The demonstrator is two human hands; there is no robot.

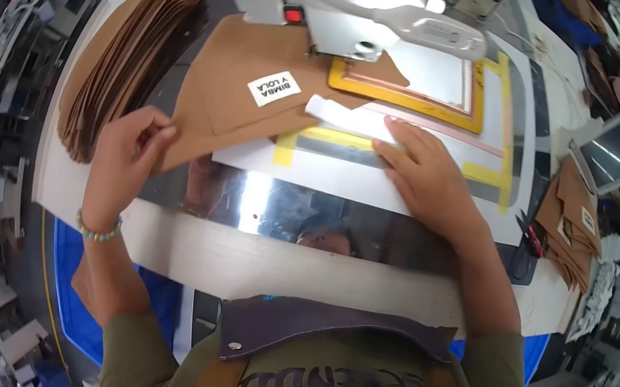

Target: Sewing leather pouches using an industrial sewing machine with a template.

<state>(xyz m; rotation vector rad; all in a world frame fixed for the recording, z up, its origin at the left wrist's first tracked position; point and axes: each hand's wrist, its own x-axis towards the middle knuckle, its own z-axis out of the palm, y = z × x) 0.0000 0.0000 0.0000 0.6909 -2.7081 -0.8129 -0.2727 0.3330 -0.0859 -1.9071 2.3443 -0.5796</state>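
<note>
Head view shows our left fingers (151,118) pinching the brown panel (215,94) partly under the sewing machine (334,11), seemingly to steady it, while our right fingers (412,139) touch a white strip (347,117), grip unclear.

You are in a sewing workshop, apparently on a factory floor. An industrial machine head (322,9) stands at the far side of your pale worktable (295,278), and a white-labelled brown panel (247,58) reaches in under it beside a yellow-edged frame (404,109). To your left is a thick stack of cut brown pieces (116,72); to your right are more brown pieces (569,227) and red-handled snips (532,237). Beyond, other workstations (12,328) line both sides, and a yellow line (51,297) marks the floor at left.
</note>
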